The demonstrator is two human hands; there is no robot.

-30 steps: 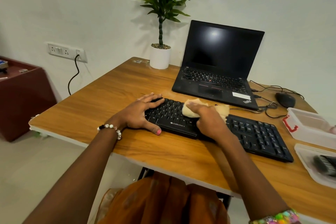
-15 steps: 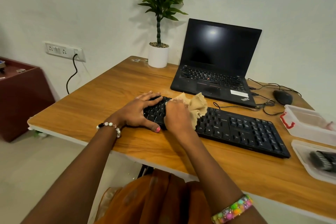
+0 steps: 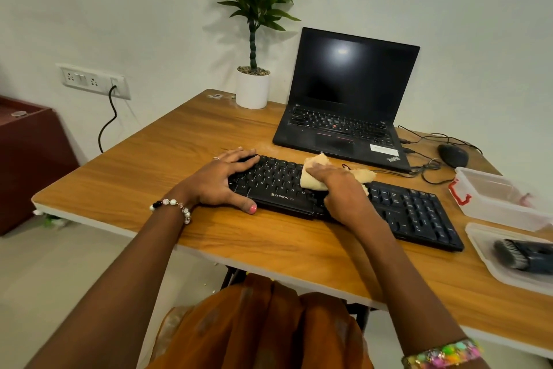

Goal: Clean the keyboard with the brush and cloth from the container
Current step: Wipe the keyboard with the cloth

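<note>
Flat-fingered, my right hand [image 3: 344, 189] presses the cloth [image 3: 317, 174] onto the keyboard [image 3: 419, 213] mid-desk; my left hand [image 3: 221, 181] rests spread over its left end. I'd wipe rightward in even strokes, bracing firmly so it doesn't slide.

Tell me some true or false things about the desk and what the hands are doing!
1. The right hand presses a beige cloth on the keyboard. True.
2. The left hand holds the brush. False: it rests on the keyboard's left end; the brush lies in a clear tray.
3. The laptop screen is dark. True.
4. The mouse sits left of the plant. False: it sits right of the laptop.
5. The plant pot is white. True.
</note>
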